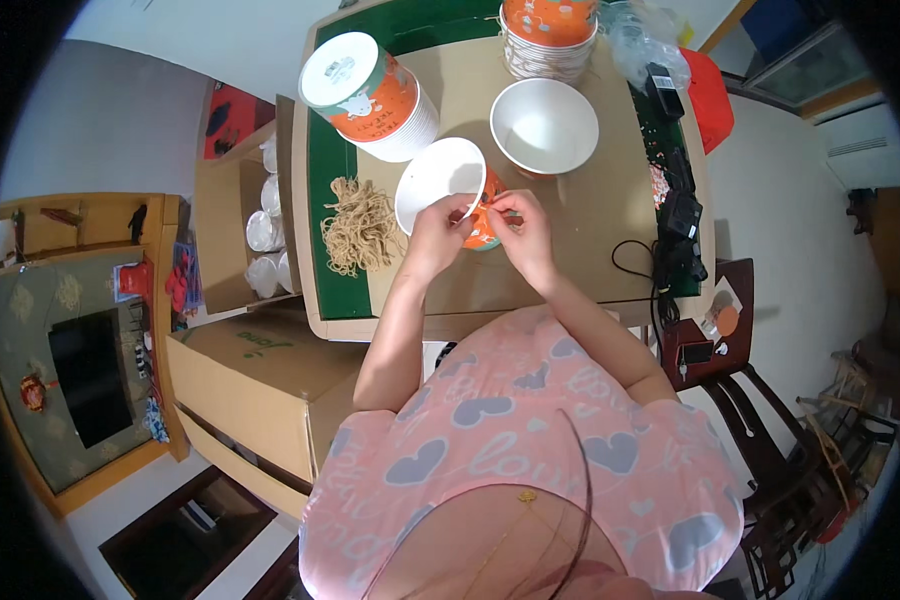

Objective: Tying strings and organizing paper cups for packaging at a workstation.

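Observation:
An orange paper bucket (484,236) with a white inside lies tilted on the table, its mouth toward the far left. My left hand (438,238) is closed at the bucket's rim. Beside it, my right hand (523,238) pinches at the bucket's orange side; what is between its fingertips is too small to make out. The fingertips of both hands almost meet. Left of the bucket lies a loose pile of tan twine pieces (358,228). Another white-lined paper bucket (544,126) stands open beyond my right hand.
A stack of upturned orange buckets (375,100) stands at the far left, another stack (548,45) at the back. Black adapters and cables (682,215) line the table's right edge beside a red bag (708,100). Cardboard boxes (260,385) stand left of the table.

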`<control>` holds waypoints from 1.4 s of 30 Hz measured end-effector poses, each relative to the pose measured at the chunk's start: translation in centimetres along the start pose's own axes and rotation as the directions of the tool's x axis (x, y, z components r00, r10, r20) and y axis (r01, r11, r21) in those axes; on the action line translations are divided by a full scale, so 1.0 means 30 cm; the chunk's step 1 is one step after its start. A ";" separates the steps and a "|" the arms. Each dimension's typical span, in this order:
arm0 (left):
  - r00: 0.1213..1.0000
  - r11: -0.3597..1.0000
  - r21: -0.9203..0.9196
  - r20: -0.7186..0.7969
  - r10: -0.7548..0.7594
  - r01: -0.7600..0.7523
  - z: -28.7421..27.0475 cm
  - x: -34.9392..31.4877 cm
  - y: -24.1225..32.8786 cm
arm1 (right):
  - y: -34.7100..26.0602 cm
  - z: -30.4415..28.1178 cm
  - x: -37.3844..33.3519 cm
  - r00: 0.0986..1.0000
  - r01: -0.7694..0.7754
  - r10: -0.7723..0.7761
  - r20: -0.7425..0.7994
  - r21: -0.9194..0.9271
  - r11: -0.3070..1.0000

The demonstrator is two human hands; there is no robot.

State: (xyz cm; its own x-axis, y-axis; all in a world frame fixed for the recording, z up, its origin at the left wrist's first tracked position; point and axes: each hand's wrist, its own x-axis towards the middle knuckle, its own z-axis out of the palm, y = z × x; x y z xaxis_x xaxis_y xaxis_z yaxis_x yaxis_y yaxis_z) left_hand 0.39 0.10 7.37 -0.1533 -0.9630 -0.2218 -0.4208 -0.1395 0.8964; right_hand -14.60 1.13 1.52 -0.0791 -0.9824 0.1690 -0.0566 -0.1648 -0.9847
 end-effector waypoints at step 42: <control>0.992 0.960 -0.252 0.053 -0.113 0.123 0.147 0.007 -0.149 | -0.153 -0.050 -0.017 0.923 -0.105 0.277 0.269 -0.517 0.850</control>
State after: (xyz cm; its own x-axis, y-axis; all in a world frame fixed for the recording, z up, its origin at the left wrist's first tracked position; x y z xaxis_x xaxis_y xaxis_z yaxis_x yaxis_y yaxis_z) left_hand -1.71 1.53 1.63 -0.1514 -0.9275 -0.3419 -0.1976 -0.3105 0.9298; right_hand -15.78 2.51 6.01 0.1787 -0.9755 -0.1284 -0.5540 0.0081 -0.8325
